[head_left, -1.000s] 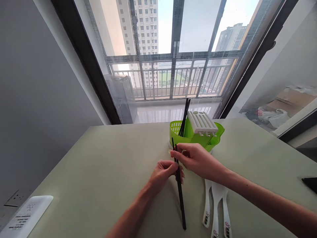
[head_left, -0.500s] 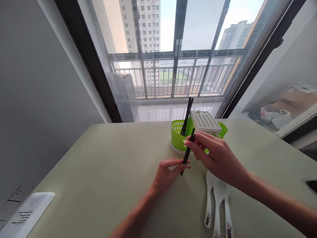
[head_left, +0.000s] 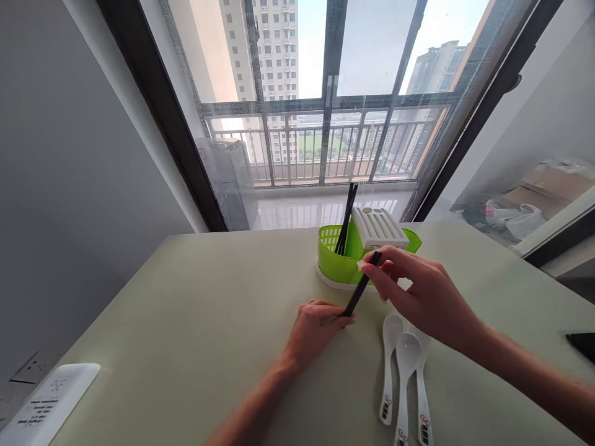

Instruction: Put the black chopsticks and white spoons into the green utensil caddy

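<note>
Black chopsticks slant between my two hands, bunched together. My left hand pinches their lower end between thumb and fingers, just above the table. At the upper end, my right hand grips them with thumb and fingertips. Right behind stands a green utensil holder with a white slotted rack on it. More black chopsticks lean upright in its left compartment. Three white spoons lie below my right hand, handles toward me.
A white printed object lies at the table's left edge, and a dark object at the right. Beyond the pale table is a window; bags and cardboard are piled at right.
The chopsticks have turned from pointing toward me to slanting up to the right, with their tops now closer together. My right hand has moved right, uncovering more of the spoons.
</note>
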`<state>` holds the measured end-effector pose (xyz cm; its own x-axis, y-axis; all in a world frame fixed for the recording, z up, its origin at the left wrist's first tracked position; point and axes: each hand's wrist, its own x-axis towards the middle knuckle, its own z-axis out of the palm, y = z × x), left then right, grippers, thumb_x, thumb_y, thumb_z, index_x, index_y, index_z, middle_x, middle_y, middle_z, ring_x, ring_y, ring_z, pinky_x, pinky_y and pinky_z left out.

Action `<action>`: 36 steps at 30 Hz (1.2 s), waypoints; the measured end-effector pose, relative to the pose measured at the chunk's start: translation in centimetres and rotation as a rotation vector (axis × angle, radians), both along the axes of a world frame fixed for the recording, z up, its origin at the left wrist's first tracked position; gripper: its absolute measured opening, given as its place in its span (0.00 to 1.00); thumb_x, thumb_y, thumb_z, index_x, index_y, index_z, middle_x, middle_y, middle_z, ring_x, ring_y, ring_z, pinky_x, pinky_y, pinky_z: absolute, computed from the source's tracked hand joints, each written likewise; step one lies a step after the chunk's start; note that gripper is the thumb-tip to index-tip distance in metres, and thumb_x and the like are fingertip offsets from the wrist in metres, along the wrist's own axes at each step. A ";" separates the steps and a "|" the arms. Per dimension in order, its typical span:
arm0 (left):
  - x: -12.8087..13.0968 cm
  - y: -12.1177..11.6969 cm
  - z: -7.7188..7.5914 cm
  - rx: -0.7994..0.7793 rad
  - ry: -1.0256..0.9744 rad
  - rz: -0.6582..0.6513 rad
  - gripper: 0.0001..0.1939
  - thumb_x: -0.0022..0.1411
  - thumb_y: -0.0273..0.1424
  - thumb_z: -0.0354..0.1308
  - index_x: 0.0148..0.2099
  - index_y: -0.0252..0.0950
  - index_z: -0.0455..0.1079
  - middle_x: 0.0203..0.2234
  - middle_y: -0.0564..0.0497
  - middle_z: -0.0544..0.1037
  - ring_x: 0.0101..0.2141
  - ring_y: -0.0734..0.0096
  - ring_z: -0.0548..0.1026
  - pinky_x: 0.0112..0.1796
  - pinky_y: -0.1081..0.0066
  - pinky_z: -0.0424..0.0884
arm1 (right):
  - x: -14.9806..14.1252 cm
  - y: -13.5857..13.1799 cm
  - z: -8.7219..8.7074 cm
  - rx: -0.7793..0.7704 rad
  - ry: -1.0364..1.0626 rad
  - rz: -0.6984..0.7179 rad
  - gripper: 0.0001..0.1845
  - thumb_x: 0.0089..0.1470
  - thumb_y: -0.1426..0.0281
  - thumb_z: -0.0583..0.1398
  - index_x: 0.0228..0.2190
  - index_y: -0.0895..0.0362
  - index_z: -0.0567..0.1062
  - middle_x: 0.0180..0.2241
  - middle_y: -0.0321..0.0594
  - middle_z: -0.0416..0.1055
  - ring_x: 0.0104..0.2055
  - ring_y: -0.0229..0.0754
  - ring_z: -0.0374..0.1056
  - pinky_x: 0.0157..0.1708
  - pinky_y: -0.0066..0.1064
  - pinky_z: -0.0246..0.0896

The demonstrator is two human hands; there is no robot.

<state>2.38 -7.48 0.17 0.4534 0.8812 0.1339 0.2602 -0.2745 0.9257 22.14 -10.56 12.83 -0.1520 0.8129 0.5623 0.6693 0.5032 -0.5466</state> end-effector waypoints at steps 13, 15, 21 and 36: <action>0.0 -0.2 0.1 -0.036 0.040 0.031 0.11 0.64 0.39 0.64 0.39 0.41 0.86 0.34 0.50 0.86 0.31 0.67 0.77 0.38 0.69 0.73 | 2.2 2.6 6.3 -0.119 0.350 -0.011 0.18 0.59 0.49 0.66 0.32 0.50 0.79 0.21 0.36 0.72 0.21 0.39 0.66 0.19 0.31 0.60; 0.0 -0.2 0.2 -0.024 0.054 0.007 0.11 0.66 0.36 0.62 0.37 0.42 0.86 0.33 0.51 0.86 0.29 0.70 0.76 0.38 0.71 0.71 | 2.8 3.6 7.5 -0.032 0.424 -0.062 0.15 0.59 0.51 0.66 0.32 0.49 0.79 0.24 0.37 0.72 0.23 0.41 0.66 0.19 0.33 0.58; 0.1 0.0 0.0 -0.016 0.065 -0.040 0.12 0.67 0.34 0.61 0.37 0.40 0.86 0.30 0.53 0.86 0.28 0.72 0.74 0.36 0.74 0.69 | 2.7 6.0 9.2 0.289 0.435 -0.186 0.11 0.63 0.56 0.64 0.31 0.46 0.77 0.28 0.39 0.71 0.24 0.41 0.65 0.21 0.36 0.57; 0.1 0.0 -0.5 0.043 0.061 -0.067 0.11 0.68 0.34 0.61 0.36 0.38 0.84 0.28 0.53 0.85 0.27 0.74 0.75 0.35 0.76 0.69 | 0.3 13.4 4.4 -0.093 0.150 -0.142 0.19 0.61 0.53 0.63 0.27 0.54 0.77 0.21 0.37 0.76 0.23 0.42 0.75 0.27 0.33 0.66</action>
<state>2.45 -7.47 -0.37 0.5199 0.8425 0.1412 0.2953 -0.3323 0.8958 22.44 2.86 17.25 0.0477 0.8693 0.4919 0.6374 0.3527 -0.6851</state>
